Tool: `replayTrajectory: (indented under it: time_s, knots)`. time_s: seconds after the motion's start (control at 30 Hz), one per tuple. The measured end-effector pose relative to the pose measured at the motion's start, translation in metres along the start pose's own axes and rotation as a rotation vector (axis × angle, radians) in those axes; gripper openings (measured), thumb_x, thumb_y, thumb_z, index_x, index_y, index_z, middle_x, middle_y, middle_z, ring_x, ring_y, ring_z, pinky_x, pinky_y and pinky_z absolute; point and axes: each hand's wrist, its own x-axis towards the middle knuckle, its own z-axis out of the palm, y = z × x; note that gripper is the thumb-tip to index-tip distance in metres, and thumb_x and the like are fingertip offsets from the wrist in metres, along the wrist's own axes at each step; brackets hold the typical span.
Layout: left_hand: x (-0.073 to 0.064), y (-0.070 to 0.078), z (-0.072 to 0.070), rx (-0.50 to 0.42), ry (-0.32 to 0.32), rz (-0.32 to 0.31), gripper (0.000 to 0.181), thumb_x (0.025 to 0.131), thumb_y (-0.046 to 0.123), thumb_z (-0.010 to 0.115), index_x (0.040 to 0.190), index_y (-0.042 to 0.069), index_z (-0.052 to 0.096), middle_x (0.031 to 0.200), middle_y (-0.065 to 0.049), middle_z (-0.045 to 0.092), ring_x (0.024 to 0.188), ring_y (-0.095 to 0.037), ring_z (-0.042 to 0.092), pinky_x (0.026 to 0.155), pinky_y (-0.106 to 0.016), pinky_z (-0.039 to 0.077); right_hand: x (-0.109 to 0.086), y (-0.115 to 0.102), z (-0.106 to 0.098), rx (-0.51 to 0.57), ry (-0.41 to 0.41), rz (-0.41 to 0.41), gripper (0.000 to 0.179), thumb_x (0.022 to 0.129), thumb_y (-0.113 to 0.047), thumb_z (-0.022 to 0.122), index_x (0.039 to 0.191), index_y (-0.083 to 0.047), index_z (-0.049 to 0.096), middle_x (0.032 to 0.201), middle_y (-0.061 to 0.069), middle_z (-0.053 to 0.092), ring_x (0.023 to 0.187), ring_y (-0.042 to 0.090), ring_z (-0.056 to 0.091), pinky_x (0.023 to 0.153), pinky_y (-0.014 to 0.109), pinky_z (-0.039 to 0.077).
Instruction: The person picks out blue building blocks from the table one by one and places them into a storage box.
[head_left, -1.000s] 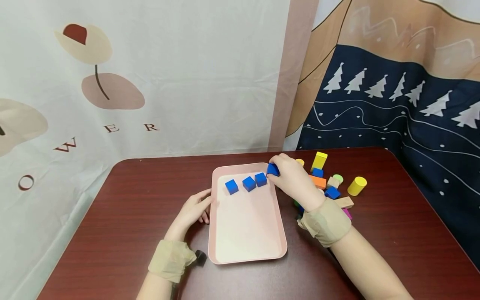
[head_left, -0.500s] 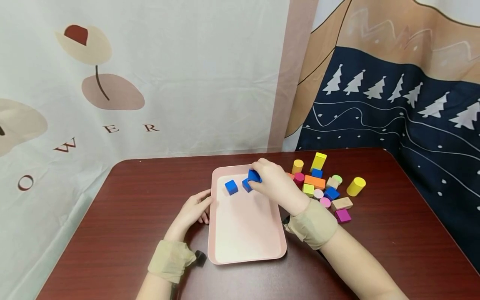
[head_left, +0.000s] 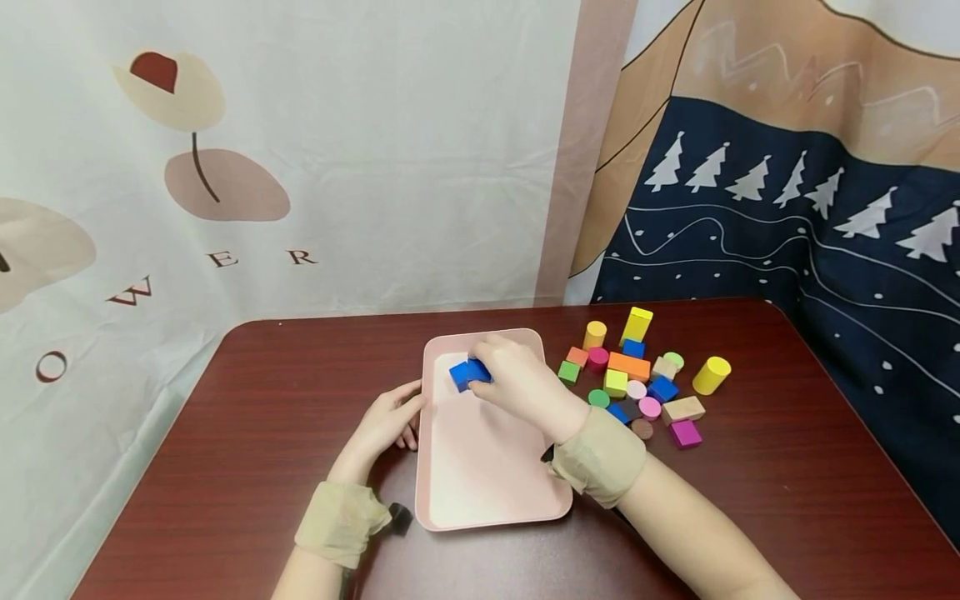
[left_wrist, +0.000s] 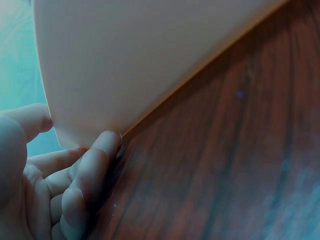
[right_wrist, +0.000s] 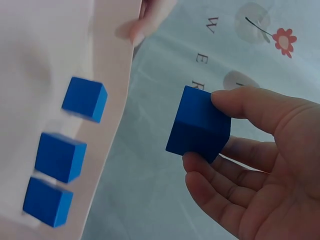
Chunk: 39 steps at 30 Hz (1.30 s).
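My right hand pinches a blue cube between thumb and fingers, over the far part of the pink tray. In the right wrist view, three more blue cubes sit in a row inside the tray: one cube nearest the top, a middle cube and a lower cube. From the head, only the leftmost of them shows, beside the held cube; my right hand hides the others. My left hand holds the tray's left side, thumb at the rim and fingers against the outer wall.
Right of the tray lies a loose group of coloured blocks, among them an orange block, a magenta block and a wooden block. A yellow cylinder stands farther right. Behind the dark red table hang printed cloths.
My right hand has carried the blue cube leftward across the tray, from its right rim to beside the leftmost cube. Blocks at the right are now uncovered. My left hand stays put.
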Motion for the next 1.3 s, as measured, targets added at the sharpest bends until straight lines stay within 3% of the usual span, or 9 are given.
replayTrajectory:
  time_s: [0.27,0.57,0.8,1.07,1.3]
  knots:
    - [0.0,-0.001,-0.001,-0.021,-0.011,0.022,0.053,0.098,0.026,0.055,0.143,0.001,0.042,0.059,-0.011,0.057,0.044,-0.032,0.059,0.04,-0.032,0.045,0.006,-0.007,0.015,-0.027,-0.016,-0.041,0.028,0.085,-0.017,0.073,0.108,-0.002,0.065,0.096,0.008,0.061,0.082,0.016,0.058,0.076,0.027,0.051]
    - [0.001,-0.003,-0.001,-0.007,-0.008,0.005,0.051,0.098,0.027,0.055,0.142,0.003,0.045,0.057,-0.01,0.056,0.042,-0.024,0.058,0.041,-0.029,0.044,0.011,-0.008,0.031,-0.086,-0.044,-0.037,0.023,0.085,-0.018,0.073,0.101,-0.004,0.066,0.089,0.006,0.058,0.075,0.014,0.055,0.068,0.025,0.047]
    - [0.001,-0.003,-0.001,-0.015,-0.013,-0.003,0.053,0.097,0.03,0.055,0.142,0.003,0.044,0.058,-0.011,0.056,0.042,-0.023,0.058,0.041,-0.029,0.044,0.013,-0.004,0.046,-0.07,-0.097,-0.032,0.019,0.084,-0.016,0.073,0.097,-0.006,0.064,0.084,0.001,0.054,0.07,0.013,0.051,0.063,0.023,0.043]
    - [0.001,-0.004,-0.001,-0.004,-0.008,-0.009,0.053,0.098,0.031,0.055,0.142,0.004,0.044,0.057,-0.011,0.055,0.042,-0.023,0.058,0.04,-0.029,0.044,0.013,0.001,0.059,-0.096,-0.148,-0.018,0.025,0.084,-0.018,0.074,0.104,-0.004,0.065,0.09,0.002,0.059,0.075,0.012,0.052,0.07,0.022,0.046]
    - [0.001,-0.003,0.0,0.007,-0.001,-0.012,0.053,0.098,0.031,0.055,0.142,0.005,0.045,0.054,-0.011,0.056,0.042,-0.024,0.057,0.04,-0.029,0.044,0.013,0.005,0.065,-0.091,-0.179,0.007,0.022,0.084,-0.017,0.074,0.1,-0.005,0.065,0.081,-0.002,0.052,0.071,0.012,0.05,0.064,0.021,0.042]
